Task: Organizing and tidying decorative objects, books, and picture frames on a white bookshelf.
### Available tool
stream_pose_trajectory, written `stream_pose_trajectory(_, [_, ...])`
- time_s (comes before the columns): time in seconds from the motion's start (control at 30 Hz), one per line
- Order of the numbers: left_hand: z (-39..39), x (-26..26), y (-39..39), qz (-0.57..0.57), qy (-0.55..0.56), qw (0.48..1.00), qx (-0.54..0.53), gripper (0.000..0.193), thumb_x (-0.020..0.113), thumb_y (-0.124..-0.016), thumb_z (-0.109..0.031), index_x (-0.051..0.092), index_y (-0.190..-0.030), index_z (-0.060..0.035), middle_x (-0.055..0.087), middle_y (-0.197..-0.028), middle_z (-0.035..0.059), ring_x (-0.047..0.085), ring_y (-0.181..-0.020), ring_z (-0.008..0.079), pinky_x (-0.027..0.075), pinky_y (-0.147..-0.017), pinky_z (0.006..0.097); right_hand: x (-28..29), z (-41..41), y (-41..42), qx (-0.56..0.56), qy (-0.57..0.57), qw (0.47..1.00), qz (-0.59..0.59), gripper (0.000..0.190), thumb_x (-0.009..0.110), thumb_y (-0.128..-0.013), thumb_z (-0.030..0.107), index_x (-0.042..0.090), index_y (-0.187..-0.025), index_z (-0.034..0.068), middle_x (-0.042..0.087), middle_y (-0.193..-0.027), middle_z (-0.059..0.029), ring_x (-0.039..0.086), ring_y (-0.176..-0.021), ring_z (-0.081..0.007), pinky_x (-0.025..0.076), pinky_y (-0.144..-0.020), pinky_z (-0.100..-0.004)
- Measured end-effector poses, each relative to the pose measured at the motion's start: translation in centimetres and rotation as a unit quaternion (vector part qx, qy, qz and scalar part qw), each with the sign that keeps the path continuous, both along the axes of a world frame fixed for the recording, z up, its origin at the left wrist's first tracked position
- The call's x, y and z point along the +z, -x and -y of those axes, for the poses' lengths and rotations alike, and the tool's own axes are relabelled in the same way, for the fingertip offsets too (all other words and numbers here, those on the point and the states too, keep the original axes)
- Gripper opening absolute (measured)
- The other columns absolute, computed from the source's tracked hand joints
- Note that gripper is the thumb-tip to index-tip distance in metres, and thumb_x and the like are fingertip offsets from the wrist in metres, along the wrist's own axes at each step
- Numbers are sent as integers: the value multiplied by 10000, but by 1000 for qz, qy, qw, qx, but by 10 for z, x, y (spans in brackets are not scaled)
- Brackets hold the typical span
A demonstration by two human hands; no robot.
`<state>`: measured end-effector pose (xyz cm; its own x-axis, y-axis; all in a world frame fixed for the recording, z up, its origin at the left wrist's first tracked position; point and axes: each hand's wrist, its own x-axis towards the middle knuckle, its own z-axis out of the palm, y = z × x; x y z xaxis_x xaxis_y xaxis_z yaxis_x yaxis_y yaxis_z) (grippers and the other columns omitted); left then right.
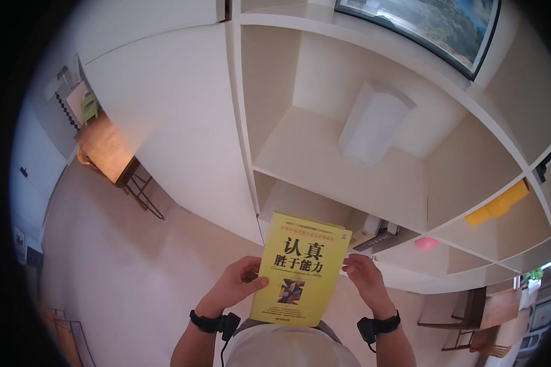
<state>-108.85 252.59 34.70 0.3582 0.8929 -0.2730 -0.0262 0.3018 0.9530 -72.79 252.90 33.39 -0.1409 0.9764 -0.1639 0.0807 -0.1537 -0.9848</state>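
A yellow paperback book (303, 275) is held upright in front of my waist, its front cover facing me. The cover bears large dark printed characters and a small picture in its lower half. My left hand (238, 280) grips the book's left edge, thumb on the cover and the other fingers partly hidden behind it. At the opposite edge is my right hand (365, 277), with bent fingers whose tips reach the book's side. Whether they hold the book or only rest near it cannot be made out. Each wrist wears a black strap with a cabled device.
White shelving (340, 183) rises ahead, with a white object (376, 124) in one compartment and several books (376, 234) lower down. Further right are a yellow item (498, 202) and a pink one (426, 243). A framed picture (436, 27) stands above. A wooden table (105, 147) is at left.
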Motion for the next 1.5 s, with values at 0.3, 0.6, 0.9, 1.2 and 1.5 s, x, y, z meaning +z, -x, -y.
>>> stream_pose_trajectory(0.3, [-36, -22, 29, 47, 37, 998, 35, 460, 755, -982, -106, 552, -1371, 30, 710, -1203, 81, 681, -1055, 141, 557, -956, 315, -4, -20, 2, -95, 12, 988, 125, 374, 655, -1062, 226, 554, -1343, 1, 712, -1218, -110, 695, -1076, -191, 536, -974, -335])
stream_pose_trajectory(0.6, [-46, -3, 23, 76, 42, 995, 46, 499, 764, -975, -102, 541, -1403, 23, 697, -1240, 78, 669, -1127, 151, 545, -997, 328, 26, -48, 45, 118, 83, 988, -53, 578, 682, -1050, 242, 430, -1499, -21, 638, -1385, -109, 622, -1228, -177, 520, -1031, -359])
stream_pose_trajectory(0.9, [-51, 13, 28, 71, 25, 997, 27, 494, 769, -974, -112, 543, -1392, 22, 686, -1251, 73, 667, -1135, 154, 541, -1007, 327, 46, -61, 54, 136, 101, 982, -87, 582, 684, -1048, 234, 439, -1503, -34, 613, -1420, -96, 584, -1286, -165, 489, -1077, -357])
stream_pose_trajectory(1.2, [-59, 20, 31, 66, 19, 997, 16, 482, 751, -983, -92, 531, -1399, 13, 669, -1288, 92, 653, -1162, 167, 536, -1018, 329, 49, -66, 57, 139, 98, 981, -97, 545, 679, -1051, 225, 470, -1491, -18, 615, -1427, -88, 586, -1290, -164, 486, -1078, -348])
stream_pose_trajectory(1.5, [-50, 24, 45, 62, 25, 997, 42, 467, 727, -988, -51, 523, -1403, 12, 677, -1299, 108, 650, -1186, 176, 533, -1031, 344, 48, -70, 71, 154, 104, 977, -107, 523, 680, -1050, 212, 492, -1474, -28, 624, -1416, -87, 580, -1297, -159, 458, -1111, -345])
